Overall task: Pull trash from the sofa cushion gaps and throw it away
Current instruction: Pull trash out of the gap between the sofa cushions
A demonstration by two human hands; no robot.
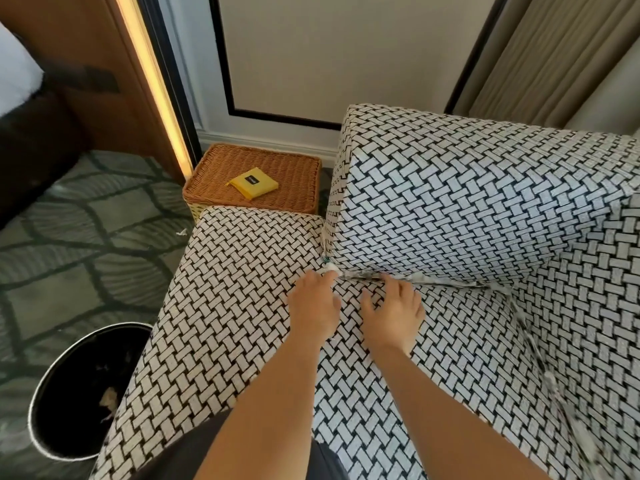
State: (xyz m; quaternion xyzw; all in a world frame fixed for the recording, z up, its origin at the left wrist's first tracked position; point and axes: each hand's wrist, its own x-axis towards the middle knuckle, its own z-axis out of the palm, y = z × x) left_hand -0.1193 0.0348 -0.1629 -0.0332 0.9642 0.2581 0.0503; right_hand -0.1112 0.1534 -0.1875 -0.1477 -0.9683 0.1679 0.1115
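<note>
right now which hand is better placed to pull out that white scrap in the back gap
Left, probably. The left hand is right at the white scrap, and the black bin stands on the floor on that side. The right hand lies farther along the gap.

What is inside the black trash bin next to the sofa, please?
In the black trash bin, a pale crumpled scrap lies low in the dark inside. The sofa arm covers the bin's right side, so anything there is hidden.

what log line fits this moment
left hand: fingertips at white scrap in gap | right hand: flat on seat cushion | bin: on floor
</note>
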